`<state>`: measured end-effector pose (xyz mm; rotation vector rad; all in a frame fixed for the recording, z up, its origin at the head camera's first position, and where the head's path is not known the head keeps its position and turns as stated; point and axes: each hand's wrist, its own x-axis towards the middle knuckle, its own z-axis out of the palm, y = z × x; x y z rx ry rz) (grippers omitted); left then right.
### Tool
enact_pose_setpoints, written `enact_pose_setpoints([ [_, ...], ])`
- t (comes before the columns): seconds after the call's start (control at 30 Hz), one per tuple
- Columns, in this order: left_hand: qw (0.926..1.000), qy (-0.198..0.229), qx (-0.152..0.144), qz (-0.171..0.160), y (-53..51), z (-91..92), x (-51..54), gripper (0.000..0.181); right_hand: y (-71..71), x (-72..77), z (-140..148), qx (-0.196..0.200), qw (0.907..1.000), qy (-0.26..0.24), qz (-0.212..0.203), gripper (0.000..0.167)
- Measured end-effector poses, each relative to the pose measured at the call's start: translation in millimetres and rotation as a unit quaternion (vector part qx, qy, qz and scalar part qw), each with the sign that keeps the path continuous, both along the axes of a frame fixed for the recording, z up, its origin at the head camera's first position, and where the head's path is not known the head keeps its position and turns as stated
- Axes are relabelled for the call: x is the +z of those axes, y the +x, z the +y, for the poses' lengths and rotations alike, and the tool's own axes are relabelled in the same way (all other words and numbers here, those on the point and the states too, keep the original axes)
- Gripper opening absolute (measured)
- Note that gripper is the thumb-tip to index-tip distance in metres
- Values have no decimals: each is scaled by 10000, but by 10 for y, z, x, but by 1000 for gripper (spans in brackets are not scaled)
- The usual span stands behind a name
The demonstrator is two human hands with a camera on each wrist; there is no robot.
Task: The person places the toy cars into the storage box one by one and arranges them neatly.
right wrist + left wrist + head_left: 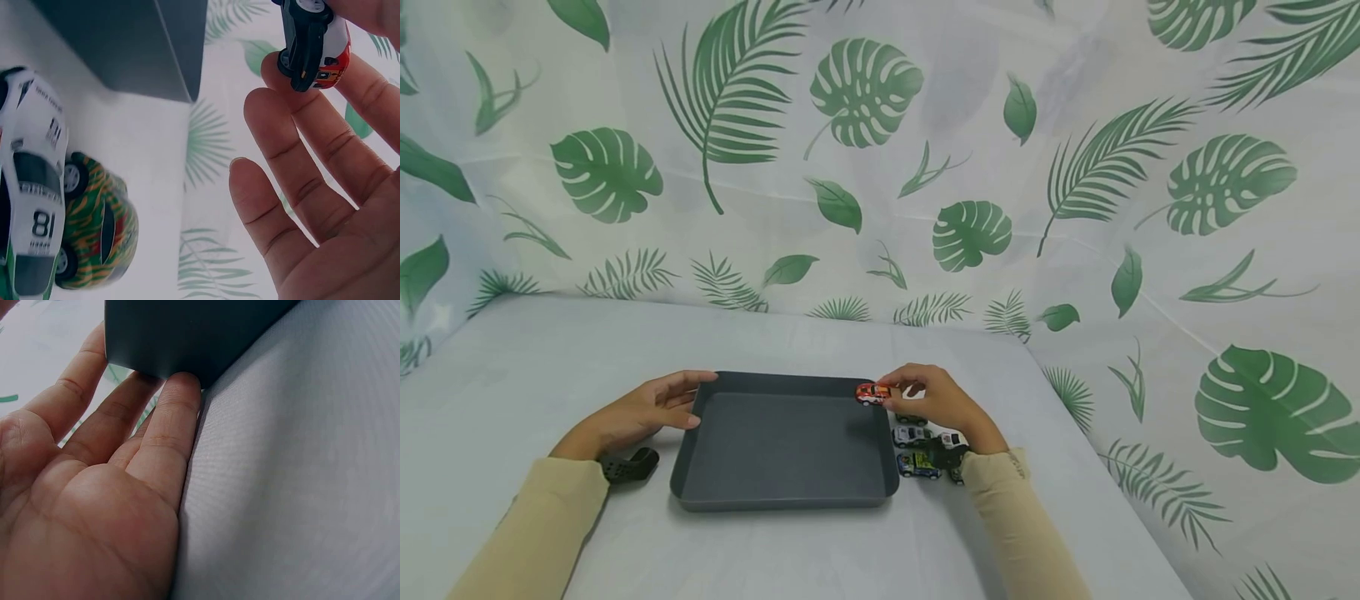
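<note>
My left grip (pixel 642 409) uncurled against the rectangular dark-grey tray (pixel 786 450), I pinch a red-and-white toy car (pixel 872 393) in my right grip (pixel 937 399), seemingly mid-transfer, needing gentle lowering beneath that grip.

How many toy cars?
6 visible: red car in right hand; right of tray: camouflage one, white one, second white one, blue-green one, another mostly behind right wrist. More may be hidden.

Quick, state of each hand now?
Left hand: open, touching the left side of the gray tray.
Right hand: closed, pinching the red toy car.
</note>
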<state>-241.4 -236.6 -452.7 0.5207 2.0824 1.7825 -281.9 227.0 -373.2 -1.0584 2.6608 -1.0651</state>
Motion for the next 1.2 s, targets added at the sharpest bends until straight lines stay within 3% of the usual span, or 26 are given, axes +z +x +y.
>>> enact_pose_setpoints([
  [1.2,9999,16,54,-96,7,6,10,83,25,-2,-434,198,9997,-80,-142,30],
])
